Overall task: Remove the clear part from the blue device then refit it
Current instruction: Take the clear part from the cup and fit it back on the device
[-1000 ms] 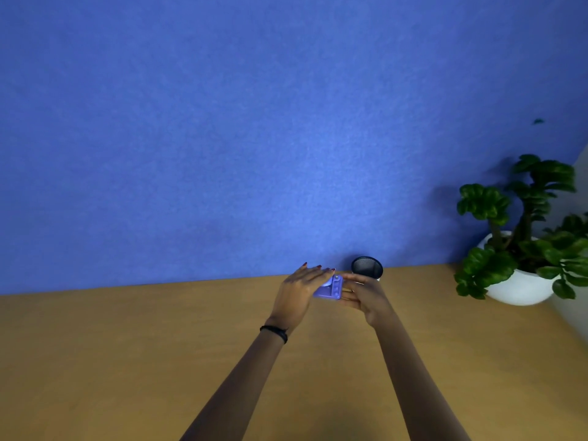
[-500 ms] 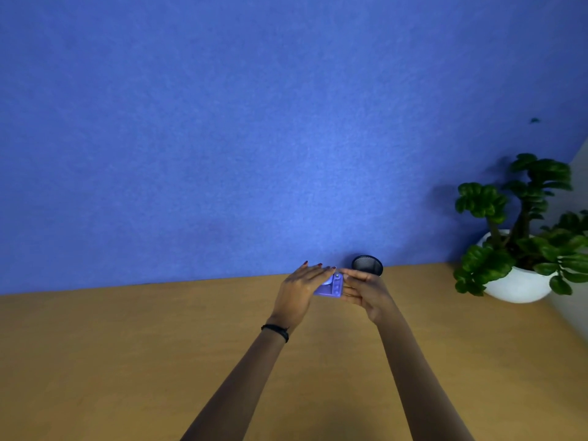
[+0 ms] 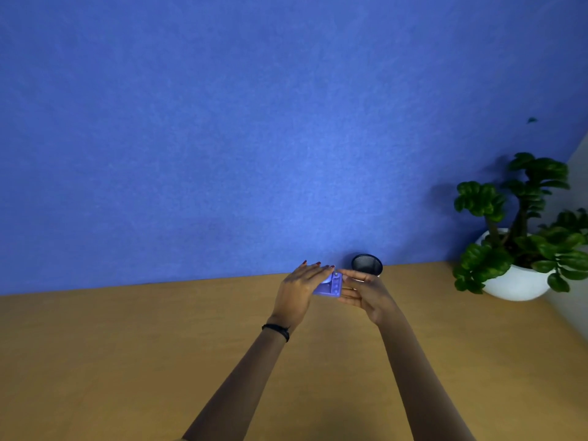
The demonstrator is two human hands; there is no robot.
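A small blue device (image 3: 331, 287) with round buttons along its right side is held between both hands above the far part of the wooden table. My left hand (image 3: 297, 292) covers its left half, fingers stretched over the top. My right hand (image 3: 366, 292) grips its right edge with thumb and fingers. A pale rounded patch shows at the device's top left under my left fingertips; whether that is the clear part I cannot tell.
A black mesh cup (image 3: 366, 265) stands just behind my right hand against the blue wall. A potted green plant in a white bowl (image 3: 515, 283) sits at the far right. The wooden table (image 3: 127, 361) stretches wide in front.
Both hands stay on the device in nearly the same spot; my right fingers have shifted slightly along its right edge.
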